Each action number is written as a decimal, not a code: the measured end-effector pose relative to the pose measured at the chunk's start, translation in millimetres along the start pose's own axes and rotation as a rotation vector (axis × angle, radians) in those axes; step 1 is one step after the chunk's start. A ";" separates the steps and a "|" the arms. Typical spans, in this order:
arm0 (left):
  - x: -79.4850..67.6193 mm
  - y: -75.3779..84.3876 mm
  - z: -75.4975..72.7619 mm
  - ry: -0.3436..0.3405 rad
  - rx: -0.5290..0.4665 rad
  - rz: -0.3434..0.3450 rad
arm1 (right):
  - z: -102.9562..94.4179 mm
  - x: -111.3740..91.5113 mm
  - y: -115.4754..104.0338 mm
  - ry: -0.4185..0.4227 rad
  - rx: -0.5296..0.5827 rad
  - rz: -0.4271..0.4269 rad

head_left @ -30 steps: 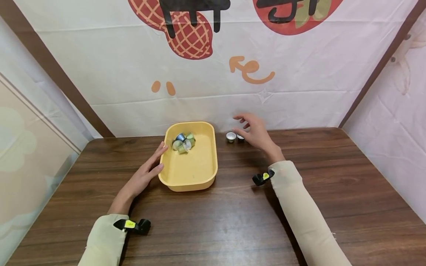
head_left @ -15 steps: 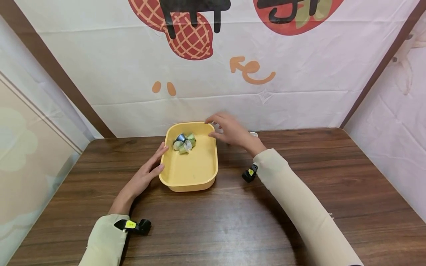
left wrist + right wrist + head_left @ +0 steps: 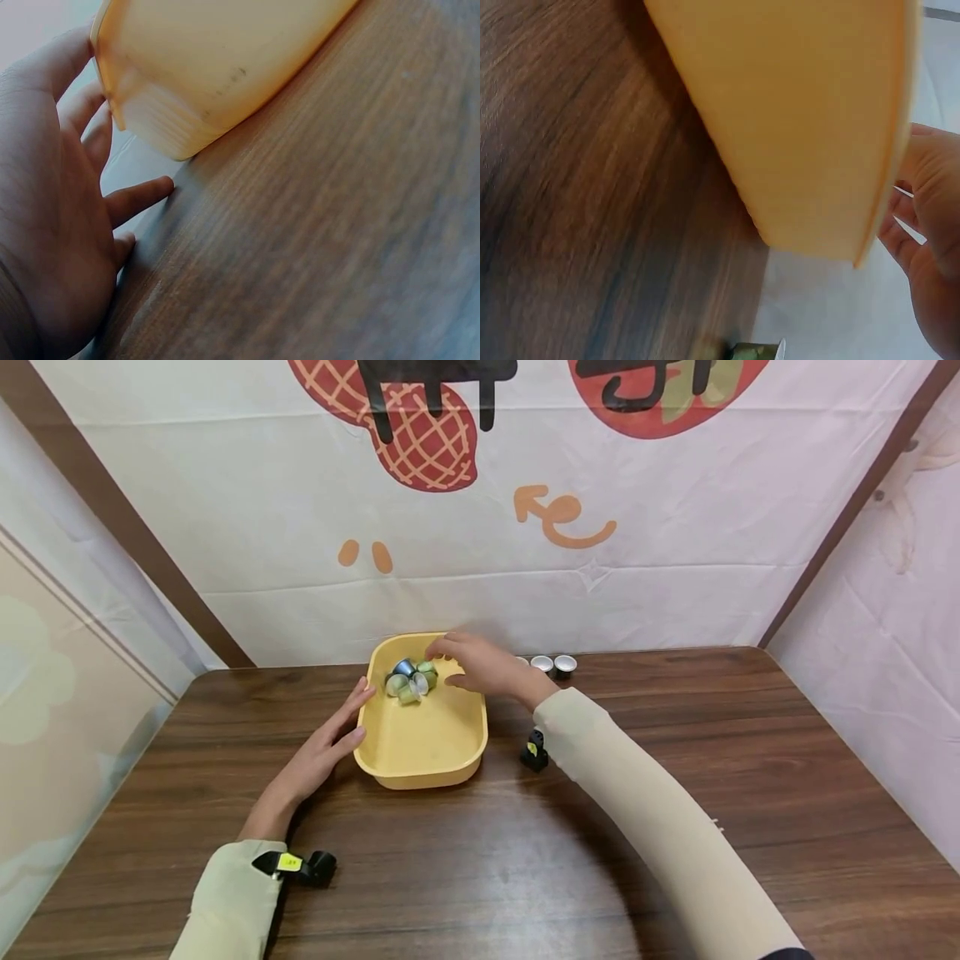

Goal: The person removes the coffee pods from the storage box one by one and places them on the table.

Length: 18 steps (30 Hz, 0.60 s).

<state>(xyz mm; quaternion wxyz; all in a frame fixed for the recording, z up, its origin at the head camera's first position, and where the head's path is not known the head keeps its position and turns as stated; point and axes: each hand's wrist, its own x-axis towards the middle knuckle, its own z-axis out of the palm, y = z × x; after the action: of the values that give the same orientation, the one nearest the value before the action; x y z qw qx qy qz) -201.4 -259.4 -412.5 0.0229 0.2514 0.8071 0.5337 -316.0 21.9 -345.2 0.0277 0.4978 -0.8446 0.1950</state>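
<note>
Sleeves nearest you: pale left cuff [image 3: 243,881] at the lower left of the head view, pale right sleeve [image 3: 652,802] slanting up from the lower right, both over brown wooden table [image 3: 450,877]. Your left hand [image 3: 318,760], left of centre, lies with its fingers stretched out and spread, touching the rim on the left side of the yellow tray [image 3: 420,743] but gripping nothing. That tray sits mid-frame on the table, and there's the heap of pods [image 3: 409,695] inside, toward its upper left, one blue among the greens, bunched together. Over the tray's upper right hangs your right hand [image 3: 487,667], fingers loosely bent, thumb well apart, nothing visible in that gap, fingertips just beside the pods! To its right, along the table's far edge, stands a row of silver-lidded pods [image 3: 566,667], the leftmost half hidden by your hand. Behind, the printed white sheet [image 3: 480,589] fills the top.
</note>
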 end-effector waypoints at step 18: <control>0.3 0.0 -1.9 -0.001 0.009 -0.003 | 17.2 29.6 -7.4 -0.180 -0.102 0.070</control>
<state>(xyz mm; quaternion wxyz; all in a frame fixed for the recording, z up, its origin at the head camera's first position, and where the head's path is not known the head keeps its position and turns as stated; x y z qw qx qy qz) -202.2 -260.9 -411.6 0.0230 0.2505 0.8099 0.5298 -322.1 -12.0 -351.7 -0.0300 0.4814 -0.8694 0.1071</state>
